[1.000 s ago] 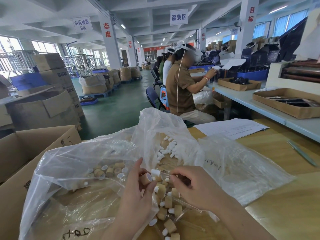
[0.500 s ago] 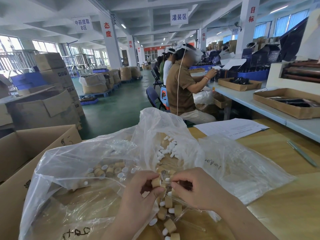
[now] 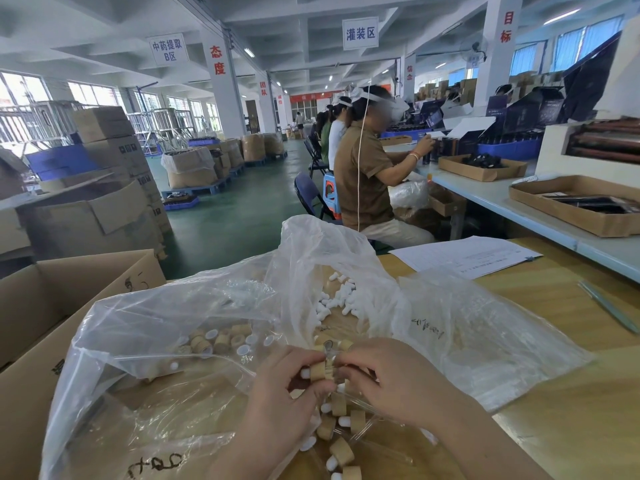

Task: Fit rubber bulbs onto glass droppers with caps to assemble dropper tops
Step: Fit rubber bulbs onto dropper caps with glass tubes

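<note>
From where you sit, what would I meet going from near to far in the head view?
Finished dropper tops, wooden cap pinched by left hand and right hand, loose white bulbs, paper sheet, seated person in brown shirt.

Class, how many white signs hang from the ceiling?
2: the left sign hangs upper left; the centre sign hangs top centre. Smaller, farther ones may be hidden.

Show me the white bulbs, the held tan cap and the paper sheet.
white bulbs [image 3: 341, 299]: head view, pile's middle.
tan cap [image 3: 320, 371]: head view, side wall.
paper sheet [image 3: 464, 256]: head view, centre.
</note>
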Demonstrator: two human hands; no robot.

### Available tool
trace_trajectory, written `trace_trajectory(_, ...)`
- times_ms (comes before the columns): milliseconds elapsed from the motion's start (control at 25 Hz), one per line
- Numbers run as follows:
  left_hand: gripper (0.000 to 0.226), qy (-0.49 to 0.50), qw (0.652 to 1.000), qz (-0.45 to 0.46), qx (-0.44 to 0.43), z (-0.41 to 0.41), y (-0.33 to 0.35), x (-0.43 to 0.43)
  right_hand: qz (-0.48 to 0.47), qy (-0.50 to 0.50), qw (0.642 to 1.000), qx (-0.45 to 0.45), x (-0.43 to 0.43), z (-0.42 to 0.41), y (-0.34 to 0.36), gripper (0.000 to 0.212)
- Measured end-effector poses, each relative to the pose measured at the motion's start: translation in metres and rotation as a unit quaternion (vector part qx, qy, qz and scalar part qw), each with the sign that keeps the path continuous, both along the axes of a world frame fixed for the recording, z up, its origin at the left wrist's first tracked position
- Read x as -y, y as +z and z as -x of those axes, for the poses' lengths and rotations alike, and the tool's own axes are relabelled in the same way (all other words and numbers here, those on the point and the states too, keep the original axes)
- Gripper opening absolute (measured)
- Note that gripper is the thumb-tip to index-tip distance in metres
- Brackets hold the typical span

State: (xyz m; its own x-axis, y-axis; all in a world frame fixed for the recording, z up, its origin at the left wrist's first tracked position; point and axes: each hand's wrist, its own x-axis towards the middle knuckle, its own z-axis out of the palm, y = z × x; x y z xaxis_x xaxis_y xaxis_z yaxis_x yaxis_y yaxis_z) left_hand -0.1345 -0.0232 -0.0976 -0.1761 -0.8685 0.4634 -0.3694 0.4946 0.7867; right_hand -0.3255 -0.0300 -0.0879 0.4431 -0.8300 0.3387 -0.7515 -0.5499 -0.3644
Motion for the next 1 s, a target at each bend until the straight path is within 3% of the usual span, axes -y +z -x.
trace_trajectory(120, 0.052, 0.004, 1.000, 0.017, 0.002, 0.006, -0.004, -0.001, -0.026, -0.001, 0.999, 0.029, -0.004, -0.005, 0.002, 0.011)
trace_trajectory(320, 0.062, -0.007, 0.997, 0.056, 0.050, 0.012, -0.010, -0.003, -0.079, 0.011, 0.992, 0.094, -0.008, -0.006, 0.003, 0.015)
trace_trajectory(520, 0.059, -0.020, 0.986, 0.110, 0.121, 0.005, -0.009, -0.001, -0.034, -0.011, 0.995, 0.088, -0.009, -0.006, 0.002, 0.023)
trace_trajectory(800, 0.056, -0.053, 0.994, 0.072, 0.069, 0.003, -0.011, -0.003, -0.004, -0.008, 0.994, 0.106, -0.010, -0.013, 0.004, 0.035)
trace_trajectory(1000, 0.016, 0.020, 0.994, 0.095, 0.048, 0.007, -0.014, -0.002, -0.013, -0.019, 0.992, 0.120, -0.013, -0.012, 0.002, 0.032)
